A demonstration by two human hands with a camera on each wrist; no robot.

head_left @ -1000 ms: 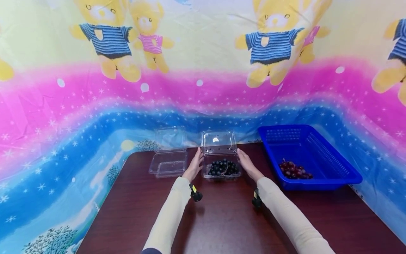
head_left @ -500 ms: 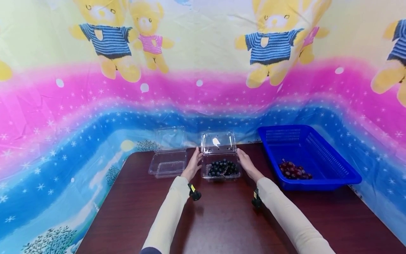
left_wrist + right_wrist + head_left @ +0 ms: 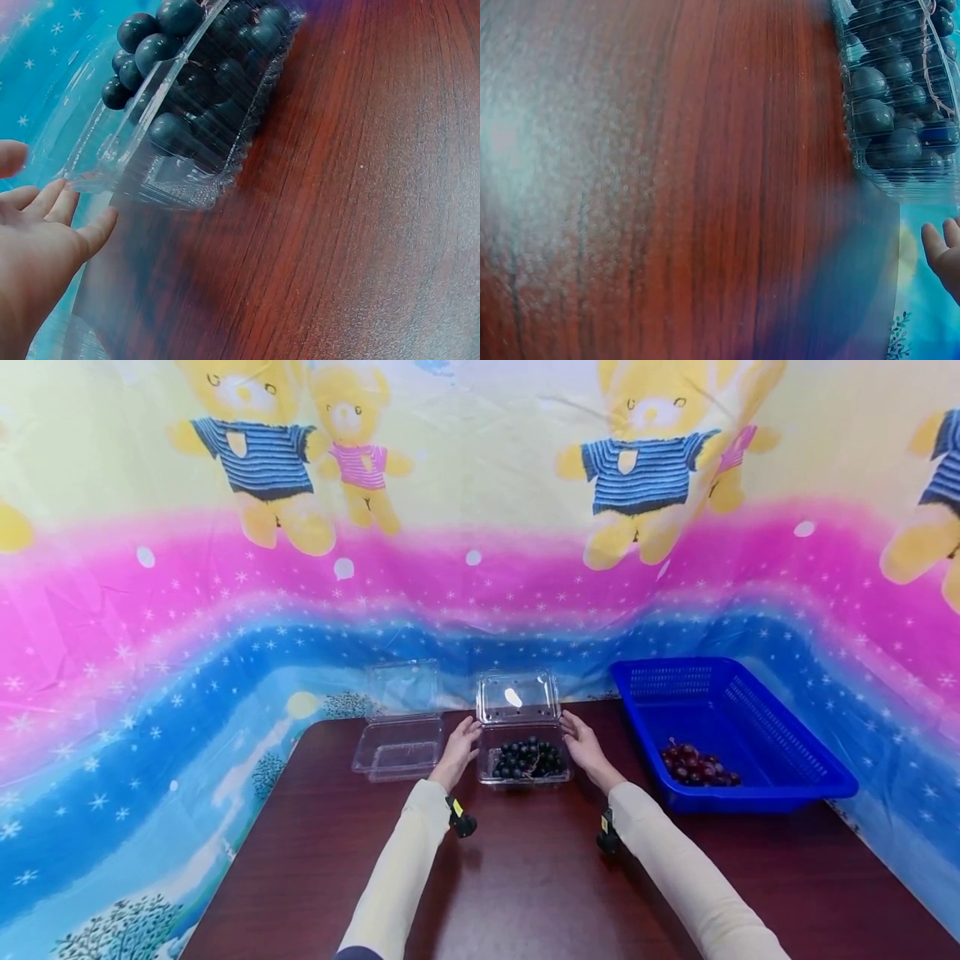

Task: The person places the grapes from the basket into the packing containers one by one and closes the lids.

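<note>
A clear plastic clamshell box [image 3: 486, 768] stands at the middle of the table's far side with its lid [image 3: 517, 697] raised. Inside lies a bunch of black grapes [image 3: 528, 758]. At the box's left side is my left hand [image 3: 456, 753], fingers extended; in the left wrist view its fingertips [image 3: 66, 187] reach the box's rim near the hinge. My right hand [image 3: 587, 750] is at the opposite side, fingers stretched toward the back corner. The right wrist view catches only some fingers [image 3: 934, 244] beside the box, so contact there is unclear.
Left of the box stands a second clear clamshell [image 3: 397, 747], lid up. A blue plastic basket [image 3: 772, 797] with red grapes [image 3: 696, 764] is on the right. The brown table [image 3: 525, 877] backs onto a printed cloth [image 3: 480, 585].
Both hands stay beside the box of black grapes. Their fingertips have shifted slightly inward, toward the box's back corners; the box and its lid look unmoved.
</note>
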